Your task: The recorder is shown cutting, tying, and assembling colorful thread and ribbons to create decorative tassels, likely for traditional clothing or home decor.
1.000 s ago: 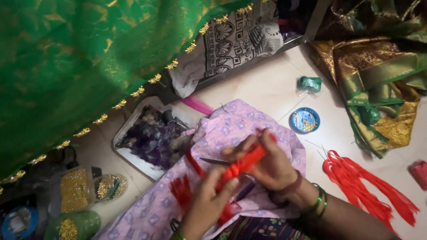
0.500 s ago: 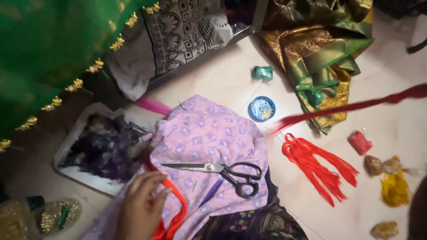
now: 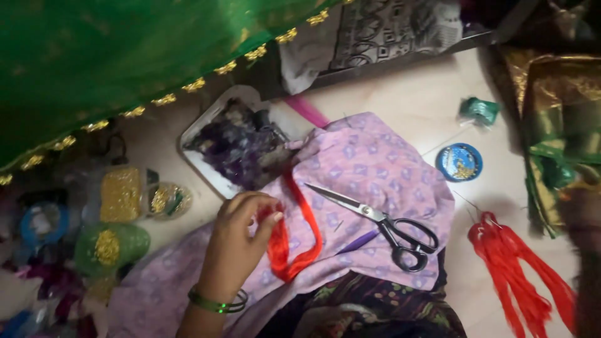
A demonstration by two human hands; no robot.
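Observation:
My left hand (image 3: 241, 235), with green bangles at the wrist, pinches one end of a folded bundle of red-orange thread (image 3: 300, 244). The bundle lies in a loop on a lilac printed cloth (image 3: 375, 159) spread over my lap. Black-handled scissors (image 3: 382, 222) rest shut on the same cloth, just right of the thread. A loose bunch of red thread tassels (image 3: 513, 263) lies on the floor further right. A dark blurred shape at the right edge (image 3: 585, 250) may be my right arm; its hand cannot be made out.
Green fabric with gold trim (image 3: 94, 56) hangs across the top left. A white tray of purple scraps (image 3: 213, 119) sits beyond the cloth. Bead containers (image 3: 119, 194) stand at left. A blue round tin (image 3: 460, 161), a green spool (image 3: 479, 109) and green-gold cloth (image 3: 557, 125) lie to the right.
Both hands worked the red thread over the scissors a second ago. The right hand then drew away to the right. The left hand has lifted up onto the thread loop.

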